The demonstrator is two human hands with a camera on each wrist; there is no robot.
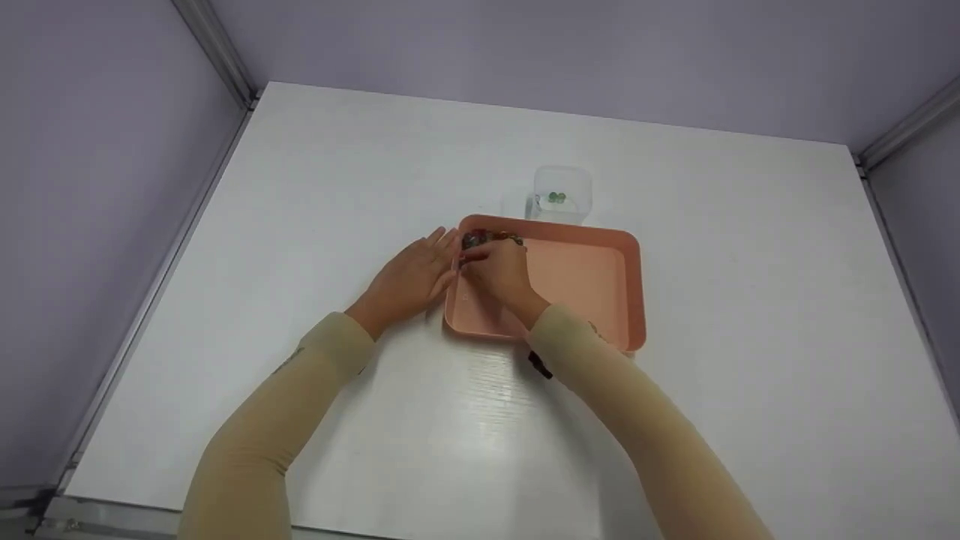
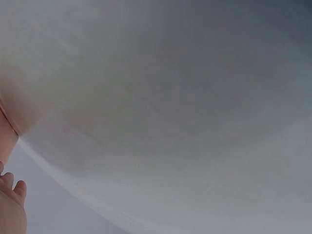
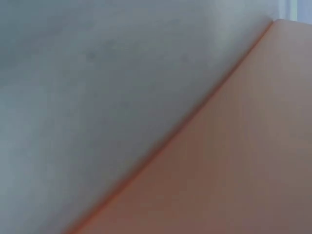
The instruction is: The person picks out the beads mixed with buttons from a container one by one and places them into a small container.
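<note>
- Reaching into the pink tray (image 1: 600,240) at its far-left corner, right hand (image 1: 501,271) has fingers curled over a small heap of dark beads (image 1: 487,239); looks like a pinch on them, grip itself hidden by the hand.
- Tray sits mid-table (image 1: 300,187), long axis running left-right, slightly skewed; the beads lie along its far wall.
- Left hand (image 1: 411,276) lies flat on the table w/ fingers straight, tips against the tray's left wall, holding nothing.
- Both forearms in beige sleeves come in from the near edge, angled toward the tray's left end.
- Clear small box (image 1: 562,193) w/ green beads (image 1: 556,197) inside stands just beyond the tray's far wall.
- Wrist views blurred: tray edge, table only.
</note>
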